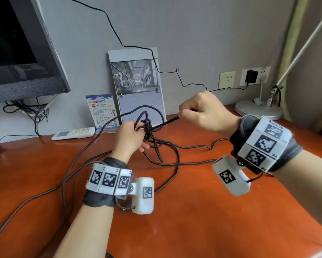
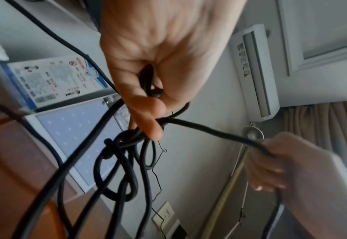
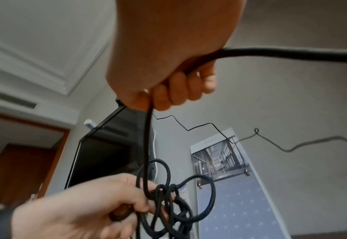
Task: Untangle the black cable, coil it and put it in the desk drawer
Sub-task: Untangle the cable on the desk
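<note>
The black cable (image 1: pixel 167 163) sprawls in loose loops over the red-brown desk (image 1: pixel 203 211), with a tangled knot (image 1: pixel 147 127) lifted above it. My left hand (image 1: pixel 130 138) pinches the knot (image 2: pixel 125 142) between thumb and fingers. My right hand (image 1: pixel 203 112), higher and to the right, grips a taut strand (image 1: pixel 167 122) running out of the knot. In the right wrist view this strand (image 3: pixel 147 142) hangs from my curled right fingers (image 3: pixel 181 90) down to the left hand (image 3: pixel 91 208). No drawer is visible.
A dark monitor (image 1: pixel 20 47) stands at the back left, a white remote (image 1: pixel 73 134) beneath it. A blue leaflet (image 1: pixel 103 112) and a calendar (image 1: pixel 137 84) lean on the wall. A lamp base (image 1: pixel 257 108) sits back right near a wall socket (image 1: pixel 254 76).
</note>
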Tool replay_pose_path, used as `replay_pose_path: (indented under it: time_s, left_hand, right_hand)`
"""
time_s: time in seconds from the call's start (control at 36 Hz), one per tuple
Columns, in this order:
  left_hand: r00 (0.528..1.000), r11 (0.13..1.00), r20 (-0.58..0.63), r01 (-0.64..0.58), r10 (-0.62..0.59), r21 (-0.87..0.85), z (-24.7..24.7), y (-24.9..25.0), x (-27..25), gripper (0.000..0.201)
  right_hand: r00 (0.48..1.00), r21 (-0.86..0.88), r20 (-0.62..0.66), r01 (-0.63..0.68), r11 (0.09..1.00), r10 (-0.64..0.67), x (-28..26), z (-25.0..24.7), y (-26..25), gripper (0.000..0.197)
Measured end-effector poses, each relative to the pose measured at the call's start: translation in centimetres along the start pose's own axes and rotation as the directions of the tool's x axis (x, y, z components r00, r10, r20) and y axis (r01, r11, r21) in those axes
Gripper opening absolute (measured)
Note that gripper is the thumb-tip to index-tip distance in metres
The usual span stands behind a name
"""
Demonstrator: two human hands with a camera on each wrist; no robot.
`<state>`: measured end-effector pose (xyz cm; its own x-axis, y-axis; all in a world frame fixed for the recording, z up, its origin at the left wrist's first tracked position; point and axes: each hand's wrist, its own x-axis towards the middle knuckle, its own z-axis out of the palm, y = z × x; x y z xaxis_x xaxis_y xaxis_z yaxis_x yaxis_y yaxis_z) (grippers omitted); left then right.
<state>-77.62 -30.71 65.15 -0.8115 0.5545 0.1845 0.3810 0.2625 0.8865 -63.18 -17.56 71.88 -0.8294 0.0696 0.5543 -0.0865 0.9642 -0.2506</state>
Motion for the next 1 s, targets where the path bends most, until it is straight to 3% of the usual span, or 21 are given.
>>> replay_pose_path:
  time_s: [0.06, 0.11, 0.19, 0.25, 0.36, 0.47, 0.53, 0.61, 0.72, 0.86, 1.0]
  left_hand:
    - [1.000, 1.000, 0.003, -0.003, 0.003, -0.012, 0.3, 0.0, 0.0, 0.026]
    - [1.000, 1.000, 0.000, -0.006, 0.006, -0.011, 0.8, -0.2, -0.1, 0.025]
    - [1.000, 1.000, -0.015, -0.006, 0.007, 0.031, 1.6, -0.5, 0.0, 0.027]
    - [1.000, 0.998, -0.020, -0.021, 0.022, 0.052, 2.0, -0.4, 0.0, 0.028]
    - [0.995, 0.990, -0.047, -0.077, 0.083, 0.115, 1.9, -0.2, -0.3, 0.030]
    - [0.987, 0.980, -0.083, -0.123, 0.137, 0.157, 1.1, -0.1, -0.5, 0.025]
    - [0.987, 0.979, -0.089, -0.121, 0.137, 0.167, 0.9, -0.1, -0.4, 0.024]
    - [0.981, 0.977, -0.135, -0.110, 0.135, 0.182, 0.6, -0.4, 0.0, 0.025]
    - [0.974, 0.991, -0.213, -0.052, 0.077, 0.122, -0.5, -0.9, 0.7, 0.023]
    - [0.977, 0.998, -0.207, -0.052, 0.059, 0.036, -1.5, -1.5, 1.0, 0.029]
    - [0.958, 0.995, -0.280, -0.033, 0.058, 0.096, -3.2, -2.4, 1.4, 0.029]
  right_hand:
    - [0.999, -0.204, 0.000, -0.043, 0.978, 0.044, 0.2, 0.0, 0.2, 0.031]
    - [0.991, -0.420, 0.000, -0.124, 0.899, 0.136, 0.4, 0.0, 0.2, 0.036]
    - [0.976, -0.581, 0.098, -0.101, 0.808, 0.192, 0.3, 0.8, -1.0, 0.015]
    - [0.968, -0.560, 0.158, -0.075, 0.825, 0.196, 0.0, 2.2, -2.5, 0.010]
    - [0.927, -0.398, 0.260, -0.153, 0.905, 0.271, -0.4, 5.4, -3.9, 0.022]
    - [0.890, -0.355, 0.376, -0.118, 0.927, 0.257, -0.2, 6.2, -3.3, 0.025]
    - [0.902, -0.348, 0.376, -0.074, 0.935, 0.211, -0.3, 5.5, -2.9, 0.028]
    - [0.930, -0.286, 0.365, 0.077, 0.955, 0.034, -0.6, 4.2, -2.4, 0.037]
    - [0.903, -0.076, 0.422, 0.123, 0.989, -0.080, -1.1, 2.3, -1.3, 0.024]
    - [0.793, -0.023, 0.609, 0.026, 0.999, -0.006, -1.3, 0.3, -0.7, 0.036]
    - [0.717, -0.364, 0.624, -0.088, 0.927, 0.312, -1.1, -2.6, 0.9, 0.022]
